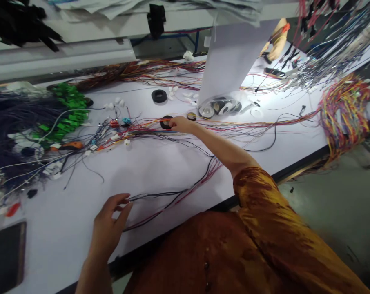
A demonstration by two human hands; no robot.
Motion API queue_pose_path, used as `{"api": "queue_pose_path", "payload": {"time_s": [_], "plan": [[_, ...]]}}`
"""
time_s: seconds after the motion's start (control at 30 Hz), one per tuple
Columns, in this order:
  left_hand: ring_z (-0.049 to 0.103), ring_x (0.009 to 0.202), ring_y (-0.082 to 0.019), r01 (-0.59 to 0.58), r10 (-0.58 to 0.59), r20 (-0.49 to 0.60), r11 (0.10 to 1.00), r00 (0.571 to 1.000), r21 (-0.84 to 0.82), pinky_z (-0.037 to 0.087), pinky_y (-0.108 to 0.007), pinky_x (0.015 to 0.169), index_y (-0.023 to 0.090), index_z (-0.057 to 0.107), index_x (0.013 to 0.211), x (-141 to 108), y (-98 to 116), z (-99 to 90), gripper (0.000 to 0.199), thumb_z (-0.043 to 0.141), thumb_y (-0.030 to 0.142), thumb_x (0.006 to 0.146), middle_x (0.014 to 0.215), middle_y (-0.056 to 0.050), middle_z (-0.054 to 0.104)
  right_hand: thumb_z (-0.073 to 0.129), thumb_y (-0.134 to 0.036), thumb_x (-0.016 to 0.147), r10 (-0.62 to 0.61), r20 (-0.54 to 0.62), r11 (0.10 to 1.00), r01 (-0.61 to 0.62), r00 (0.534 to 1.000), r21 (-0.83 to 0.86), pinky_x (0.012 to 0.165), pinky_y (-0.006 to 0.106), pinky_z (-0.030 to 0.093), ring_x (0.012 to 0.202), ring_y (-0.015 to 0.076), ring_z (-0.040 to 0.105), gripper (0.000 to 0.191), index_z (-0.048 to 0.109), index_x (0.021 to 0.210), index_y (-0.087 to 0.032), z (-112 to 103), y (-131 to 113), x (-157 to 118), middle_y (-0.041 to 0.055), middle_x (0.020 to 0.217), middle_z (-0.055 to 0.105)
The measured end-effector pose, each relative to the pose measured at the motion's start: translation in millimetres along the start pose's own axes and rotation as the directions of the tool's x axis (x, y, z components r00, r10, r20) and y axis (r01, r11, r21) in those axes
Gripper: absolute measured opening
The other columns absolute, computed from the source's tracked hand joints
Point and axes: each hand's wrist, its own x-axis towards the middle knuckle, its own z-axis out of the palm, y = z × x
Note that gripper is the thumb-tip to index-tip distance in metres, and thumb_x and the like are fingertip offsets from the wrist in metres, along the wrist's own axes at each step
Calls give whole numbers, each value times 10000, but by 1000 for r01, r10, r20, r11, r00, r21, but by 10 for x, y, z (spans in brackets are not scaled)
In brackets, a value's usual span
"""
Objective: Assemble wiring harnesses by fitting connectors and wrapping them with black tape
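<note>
My left hand is near the table's front edge, its thumb and fingers closed around the ends of thin black wires. Those wires run right and back, beside pink-red wires, toward the long bundle. Farther back, my right hand has its fingers on a black tape roll lying at the wire bundle. A smaller roll sits just right of that hand. Another black tape roll lies behind, touched by neither hand.
Green connectors and dark purple wires cover the left side. A dark flat object lies at the front left. Multicoloured wires hang over the right edge. A person's hand shows at the back right.
</note>
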Motion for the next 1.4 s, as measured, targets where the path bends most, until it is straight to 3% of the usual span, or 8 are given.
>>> {"api": "queue_pose_path", "payload": {"time_s": [0.3, 0.43, 0.6, 0.73, 0.83, 1.07, 1.2, 1.4], "plan": [[661, 795, -191, -52, 59, 75, 994, 995, -98, 497, -222, 485, 199, 691, 1073, -41, -49, 80, 380, 612, 524, 894, 1031, -84, 719, 360, -206, 1074, 71, -537, 854, 227, 841, 468, 575, 194, 267, 594, 58, 279, 188, 536, 1061, -142, -348, -419, -158, -89, 652, 313], [674, 834, -195, -169, 182, 128, 980, 975, -106, 530, -245, 548, 212, 679, 1093, 56, 60, 176, 327, 578, 485, 943, 1039, -70, 724, 573, -254, 991, 16, -183, 713, 117, 983, 692, 463, 216, 253, 449, 63, 317, 117, 593, 938, -152, -262, -439, -414, -110, 512, 368], [672, 1101, -243, -535, 537, 173, 843, 826, -59, 569, -438, 985, 205, 653, 1146, 519, 376, 458, 245, 538, 345, 981, 1164, -91, 707, 573, -225, 940, 105, 156, 411, -186, 982, 892, 406, 196, 213, 396, 39, 261, 90, 602, 906, -147, -253, -494, -428, -89, 546, 473], [595, 1277, -261, -668, 665, 162, 743, 729, -41, 496, -467, 1119, 166, 607, 1256, 1099, 614, 660, 316, 531, 284, 974, 1349, -132, 642, 597, -248, 906, 87, 146, 392, -169, 985, 905, 398, 199, 162, 395, 43, 210, 117, 614, 982, -161, -271, -621, -525, -113, 512, 375], [548, 1353, -260, -670, 673, 104, 739, 732, -64, 410, -457, 1203, 130, 578, 1306, 1573, 755, 700, 384, 572, 261, 945, 1418, -155, 605, 656, -257, 837, 8, 104, 436, -97, 995, 895, 414, 199, 145, 424, 33, 239, 167, 622, 971, -162, -238, -669, -733, -94, 567, 411], [465, 1442, -358, -340, 337, -65, 889, 939, -306, 328, -531, 1224, 60, 522, 1382, 2469, 776, 499, 624, 694, 151, 789, 1522, -258, 481, 721, -412, 761, 19, -61, 576, 39, 998, 817, 447, 254, 100, 452, 55, 201, 271, 671, 923, -200, -355, -582, -1190, -82, 581, 324], [643, 1228, -304, -91, 158, 40, 738, 987, -669, 491, -489, 1073, 107, 614, 1215, 2466, 776, 396, 465, 753, 189, 779, 1380, -235, 609, 712, -443, 816, 33, -182, 568, 132, 983, 813, 471, 289, 65, 458, 76, 124, 262, 698, 998, -256, -381, -593, -1423, -91, 576, 209], [751, 869, -217, 462, 230, 567, 384, 791, -800, 592, -337, 752, 109, 689, 909, 2060, 1005, 323, 366, 495, 401, 1014, 1007, -164, 773, 650, -413, 907, -134, 8, 649, 82, 991, 756, 494, 299, 172, 475, 91, 290, 190, 670, 1029, -269, 48, -578, -1792, -37, 615, 450]]}}
